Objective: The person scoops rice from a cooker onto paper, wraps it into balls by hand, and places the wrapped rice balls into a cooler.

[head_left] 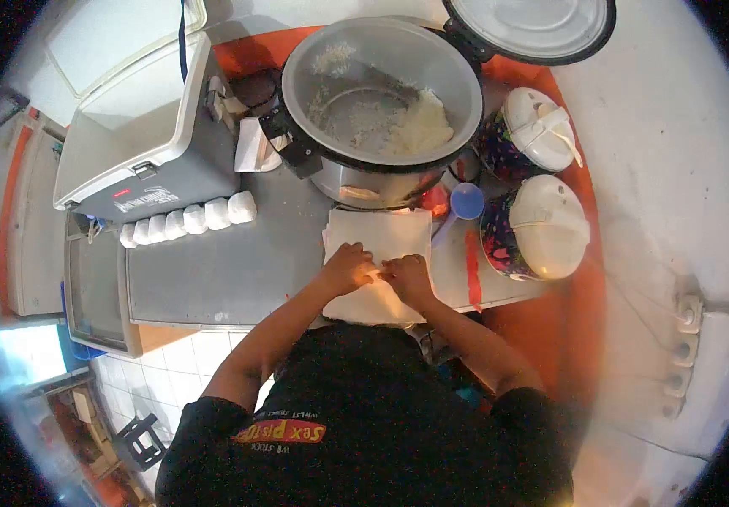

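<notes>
My left hand point(349, 269) and my right hand point(409, 279) meet over a stack of white paper sheets point(377, 228) at the table's front edge. Fingers of both are closed on a white paper wrapper point(376, 276), pinched between them; whatever lies inside is hidden. Just beyond the stack stands a large rice cooker point(381, 93), lid up, with some white rice point(419, 127) left on its bottom and wall. A blue scoop point(467, 201) lies by the right corner of the paper. Along the left runs a row of white wrapped packets point(195, 220).
An open grey cooler box point(153, 144) stands at the back left, beside a small pile of papers point(256, 145). Two lidded containers with patterned sides, one nearer point(548, 228) and one farther point(538, 131), stand on the right. The cooker's lid point(542, 25) tilts back against the wall.
</notes>
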`<state>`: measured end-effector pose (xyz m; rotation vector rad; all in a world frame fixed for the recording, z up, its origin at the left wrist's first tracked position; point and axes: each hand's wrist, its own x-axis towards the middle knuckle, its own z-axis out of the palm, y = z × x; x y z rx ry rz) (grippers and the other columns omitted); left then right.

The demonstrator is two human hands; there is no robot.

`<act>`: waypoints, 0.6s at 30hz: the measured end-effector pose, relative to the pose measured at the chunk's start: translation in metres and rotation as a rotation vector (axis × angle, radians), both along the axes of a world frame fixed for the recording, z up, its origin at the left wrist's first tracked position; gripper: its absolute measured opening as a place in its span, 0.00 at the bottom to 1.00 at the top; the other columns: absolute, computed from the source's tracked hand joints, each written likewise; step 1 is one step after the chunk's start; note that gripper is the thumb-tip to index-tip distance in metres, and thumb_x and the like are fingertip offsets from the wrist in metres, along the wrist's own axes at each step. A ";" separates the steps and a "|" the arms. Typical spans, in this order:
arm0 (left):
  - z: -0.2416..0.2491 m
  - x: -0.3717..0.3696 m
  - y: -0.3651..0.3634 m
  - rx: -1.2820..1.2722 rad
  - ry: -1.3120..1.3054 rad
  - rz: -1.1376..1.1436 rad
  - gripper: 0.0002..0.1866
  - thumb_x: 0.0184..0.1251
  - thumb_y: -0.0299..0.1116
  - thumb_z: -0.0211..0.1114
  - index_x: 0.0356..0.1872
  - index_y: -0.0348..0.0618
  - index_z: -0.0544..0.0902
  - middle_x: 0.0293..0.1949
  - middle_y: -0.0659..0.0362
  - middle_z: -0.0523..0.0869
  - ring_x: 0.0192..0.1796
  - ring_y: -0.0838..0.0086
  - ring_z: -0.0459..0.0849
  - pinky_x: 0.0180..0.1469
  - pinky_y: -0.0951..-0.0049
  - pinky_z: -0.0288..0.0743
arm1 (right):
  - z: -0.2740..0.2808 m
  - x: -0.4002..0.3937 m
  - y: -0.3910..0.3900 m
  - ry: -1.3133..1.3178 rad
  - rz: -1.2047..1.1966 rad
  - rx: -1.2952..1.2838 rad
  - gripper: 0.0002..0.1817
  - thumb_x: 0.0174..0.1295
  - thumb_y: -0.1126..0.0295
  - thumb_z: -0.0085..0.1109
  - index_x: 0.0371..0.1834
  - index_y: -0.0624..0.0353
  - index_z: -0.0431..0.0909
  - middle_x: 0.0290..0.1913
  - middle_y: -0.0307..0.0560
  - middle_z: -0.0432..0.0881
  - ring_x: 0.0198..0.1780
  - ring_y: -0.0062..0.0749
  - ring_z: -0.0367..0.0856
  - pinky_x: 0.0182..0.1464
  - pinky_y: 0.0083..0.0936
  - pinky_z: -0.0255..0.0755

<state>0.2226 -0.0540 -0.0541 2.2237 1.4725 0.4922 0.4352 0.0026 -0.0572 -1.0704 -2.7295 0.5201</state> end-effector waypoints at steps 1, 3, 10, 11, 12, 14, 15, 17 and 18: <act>-0.009 -0.001 0.005 0.003 0.000 -0.001 0.16 0.56 0.44 0.72 0.41 0.46 0.86 0.44 0.58 0.86 0.48 0.59 0.81 0.54 0.55 0.73 | -0.009 0.003 0.011 0.070 0.014 -0.081 0.12 0.62 0.58 0.64 0.39 0.53 0.88 0.41 0.41 0.87 0.46 0.40 0.82 0.58 0.43 0.66; -0.018 -0.001 0.011 -0.239 0.024 0.096 0.15 0.56 0.44 0.72 0.38 0.45 0.87 0.43 0.56 0.84 0.49 0.57 0.80 0.54 0.56 0.73 | -0.004 0.009 0.023 0.190 0.020 -0.171 0.13 0.59 0.59 0.68 0.36 0.58 0.87 0.37 0.47 0.86 0.38 0.46 0.82 0.43 0.37 0.75; -0.051 -0.026 0.008 -0.041 -0.192 0.298 0.10 0.61 0.40 0.69 0.35 0.45 0.87 0.37 0.53 0.87 0.47 0.56 0.82 0.51 0.55 0.74 | -0.008 0.019 0.030 0.157 -0.127 -0.108 0.07 0.60 0.67 0.64 0.31 0.58 0.85 0.40 0.48 0.86 0.46 0.47 0.82 0.54 0.41 0.73; -0.046 -0.024 0.007 0.169 -0.148 0.348 0.09 0.62 0.39 0.68 0.35 0.45 0.87 0.35 0.52 0.87 0.45 0.55 0.83 0.50 0.54 0.74 | -0.012 0.017 0.028 0.157 -0.127 -0.112 0.07 0.60 0.67 0.64 0.31 0.58 0.85 0.40 0.48 0.86 0.46 0.47 0.82 0.54 0.41 0.73; -0.040 -0.022 0.005 0.379 -0.101 0.396 0.08 0.64 0.38 0.67 0.34 0.44 0.86 0.34 0.51 0.87 0.43 0.55 0.84 0.49 0.52 0.74 | -0.017 0.014 0.025 0.225 -0.161 0.044 0.06 0.61 0.68 0.62 0.32 0.58 0.85 0.40 0.49 0.86 0.47 0.47 0.82 0.55 0.40 0.72; -0.037 -0.014 0.001 0.249 -0.138 0.451 0.08 0.64 0.37 0.66 0.34 0.44 0.85 0.33 0.51 0.87 0.41 0.54 0.84 0.48 0.52 0.75 | -0.028 0.008 0.020 0.292 -0.196 0.196 0.06 0.62 0.69 0.60 0.33 0.59 0.85 0.40 0.49 0.86 0.48 0.47 0.81 0.57 0.39 0.71; -0.039 -0.010 -0.001 0.123 -0.178 0.502 0.07 0.65 0.36 0.66 0.34 0.44 0.83 0.32 0.51 0.86 0.39 0.54 0.84 0.46 0.52 0.76 | -0.034 0.006 0.018 0.162 -0.211 0.144 0.07 0.63 0.70 0.58 0.37 0.58 0.84 0.41 0.51 0.86 0.49 0.49 0.81 0.57 0.41 0.71; -0.047 -0.004 -0.003 -0.021 -0.182 0.565 0.07 0.67 0.36 0.64 0.36 0.44 0.83 0.35 0.52 0.87 0.43 0.54 0.85 0.52 0.55 0.74 | -0.045 0.001 0.014 0.028 -0.230 0.089 0.08 0.64 0.71 0.56 0.42 0.58 0.84 0.42 0.52 0.86 0.49 0.50 0.81 0.57 0.42 0.72; -0.054 -0.002 -0.004 -0.163 -0.183 0.629 0.08 0.69 0.36 0.62 0.38 0.43 0.83 0.38 0.52 0.88 0.47 0.54 0.85 0.57 0.57 0.73 | -0.050 -0.003 0.010 0.086 -0.350 -0.037 0.07 0.63 0.74 0.56 0.40 0.59 0.83 0.42 0.55 0.85 0.48 0.52 0.81 0.54 0.43 0.72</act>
